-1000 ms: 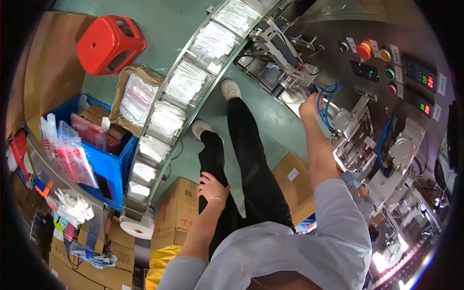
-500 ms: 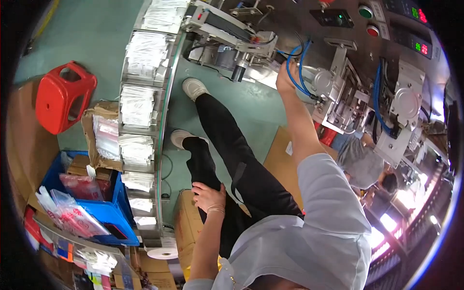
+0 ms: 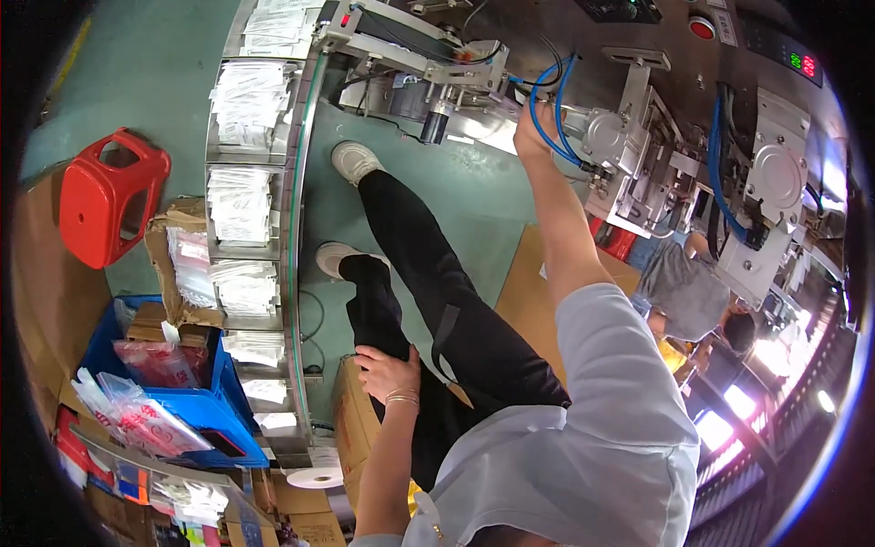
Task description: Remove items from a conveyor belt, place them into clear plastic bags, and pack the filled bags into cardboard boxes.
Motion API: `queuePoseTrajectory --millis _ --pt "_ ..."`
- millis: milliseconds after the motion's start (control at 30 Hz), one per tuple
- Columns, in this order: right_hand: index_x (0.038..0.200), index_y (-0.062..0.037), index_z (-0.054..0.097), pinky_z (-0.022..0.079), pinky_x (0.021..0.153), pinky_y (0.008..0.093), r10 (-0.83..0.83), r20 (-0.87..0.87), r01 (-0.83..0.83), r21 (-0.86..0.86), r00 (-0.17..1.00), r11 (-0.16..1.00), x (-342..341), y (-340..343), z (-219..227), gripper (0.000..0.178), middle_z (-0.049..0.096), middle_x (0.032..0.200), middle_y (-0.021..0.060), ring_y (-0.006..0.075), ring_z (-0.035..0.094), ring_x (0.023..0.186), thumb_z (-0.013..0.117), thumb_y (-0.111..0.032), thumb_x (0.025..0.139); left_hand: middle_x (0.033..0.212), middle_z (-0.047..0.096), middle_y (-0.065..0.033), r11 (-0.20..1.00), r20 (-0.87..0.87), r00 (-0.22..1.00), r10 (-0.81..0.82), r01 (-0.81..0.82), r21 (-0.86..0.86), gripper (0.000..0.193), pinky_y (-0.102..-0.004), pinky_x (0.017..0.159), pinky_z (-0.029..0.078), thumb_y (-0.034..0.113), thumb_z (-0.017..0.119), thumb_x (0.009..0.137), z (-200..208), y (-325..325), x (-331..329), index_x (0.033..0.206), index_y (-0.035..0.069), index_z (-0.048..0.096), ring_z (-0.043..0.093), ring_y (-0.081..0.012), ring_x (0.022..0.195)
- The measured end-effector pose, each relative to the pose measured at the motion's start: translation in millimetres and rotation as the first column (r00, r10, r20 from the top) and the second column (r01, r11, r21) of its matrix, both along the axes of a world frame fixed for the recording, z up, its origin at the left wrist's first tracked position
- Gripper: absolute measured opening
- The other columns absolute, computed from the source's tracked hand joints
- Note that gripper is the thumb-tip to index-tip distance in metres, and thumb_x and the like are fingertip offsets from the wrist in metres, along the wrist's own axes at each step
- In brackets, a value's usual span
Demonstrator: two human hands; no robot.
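My left hand lies over the knee of my black trousers, its fingers spread on the cloth and holding nothing. My right arm reaches far forward to the metal machine. There my right hand is beside the machine's edge, partly behind two looped blue air tubes. Its fingertips are hidden, and I cannot make out whether they hold anything. Just right of that hand is a metal machine head with a round cover. To its left is a black cylindrical part below a small conveyor arm.
A curved conveyor runs along my left, with stacks of white packets in its compartments. Beyond it are a red stool and a blue crate with plastic bags. A person in grey is at the right, behind the machine.
The view has shifted a little, so the conveyor and stool appear farther left. My left hand stays on the knee and my right hand stays at the machine's edge.
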State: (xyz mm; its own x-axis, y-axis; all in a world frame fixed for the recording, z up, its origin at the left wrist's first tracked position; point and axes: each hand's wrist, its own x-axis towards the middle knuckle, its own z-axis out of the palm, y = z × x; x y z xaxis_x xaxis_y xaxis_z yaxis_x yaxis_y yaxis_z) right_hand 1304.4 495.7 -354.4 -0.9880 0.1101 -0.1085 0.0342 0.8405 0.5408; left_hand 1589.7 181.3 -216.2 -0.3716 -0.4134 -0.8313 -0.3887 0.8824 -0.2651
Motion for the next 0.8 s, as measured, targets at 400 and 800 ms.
queuePoseTrajectory --millis 400,800 --pt "0.095 -0.0064 0.053 0.039 0.085 0.0456 -0.081 0.073 0.093 -0.187 0.994 0.978 -9.6 -16.3 13.0 0.028 0.054 0.102 0.0152 0.0291 0.047 0.106 0.06 -0.008 0.068 0.104 0.045 -0.0176 1.0 -0.025 1.0 0.004 -0.004 0.011 0.096 -0.0385 0.065 0.052 0.056 0.067 0.063 -1.1 2.1 -0.9 0.124 -0.007 0.027 0.057 -0.0312 0.084" --pt "0.099 -0.0059 0.049 0.041 0.085 0.046 -0.125 0.174 0.145 -0.11 0.977 0.983 -17.2 -12.3 14.0 0.032 0.049 0.11 0.0161 0.0304 0.048 0.107 0.061 -0.01 0.069 0.104 0.045 -0.0179 1.0 -0.019 1.0 0.002 -0.001 0.025 0.098 -0.0388 0.065 0.051 0.056 0.066 0.063 -3.1 -4.5 -1.5 0.124 -0.008 0.026 0.057 -0.0318 0.084"
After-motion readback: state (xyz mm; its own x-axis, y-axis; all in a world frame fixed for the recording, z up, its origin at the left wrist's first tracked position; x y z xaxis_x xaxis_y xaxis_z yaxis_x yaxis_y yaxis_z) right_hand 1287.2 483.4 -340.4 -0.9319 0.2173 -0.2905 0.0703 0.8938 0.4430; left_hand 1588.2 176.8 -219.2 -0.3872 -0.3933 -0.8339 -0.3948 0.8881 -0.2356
